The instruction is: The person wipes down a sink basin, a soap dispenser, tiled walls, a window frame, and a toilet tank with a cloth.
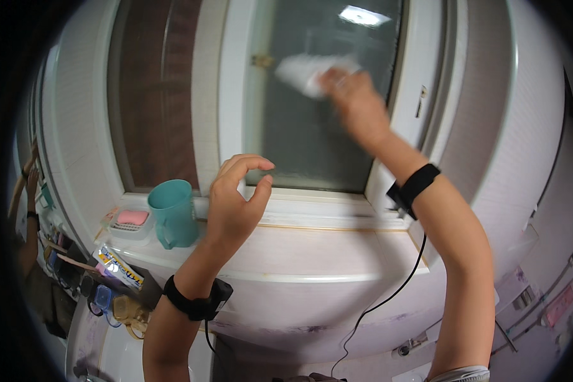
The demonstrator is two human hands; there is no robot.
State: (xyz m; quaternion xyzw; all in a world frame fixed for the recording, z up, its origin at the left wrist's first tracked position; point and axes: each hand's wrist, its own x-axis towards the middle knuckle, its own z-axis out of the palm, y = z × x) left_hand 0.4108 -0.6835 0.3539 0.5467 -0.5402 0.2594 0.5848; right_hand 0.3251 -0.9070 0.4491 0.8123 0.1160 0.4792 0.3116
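My right hand [355, 107] is shut on a white cloth or wipe [310, 71], held against or just in front of the window glass [310, 138]; both are blurred. Lower and to the left, my left hand [238, 198] is raised before the white window frame, its thumb and fingers curved apart with nothing between them. Beside it, on the tiled sill [315, 248], stands a teal plastic pitcher [174, 212]. A pink bar of soap [132, 217] lies in a white soap dish [131, 230] left of the pitcher. Each wrist wears a black strap with a small device.
Below the sill at left are a toothpaste package [119, 267], a blue cup [103, 298], a yellowish cup [124, 308] and a white basin [148, 358]. A mirror stands at the far left. A black cable [391, 296] hangs from the right wrist device across the sill.
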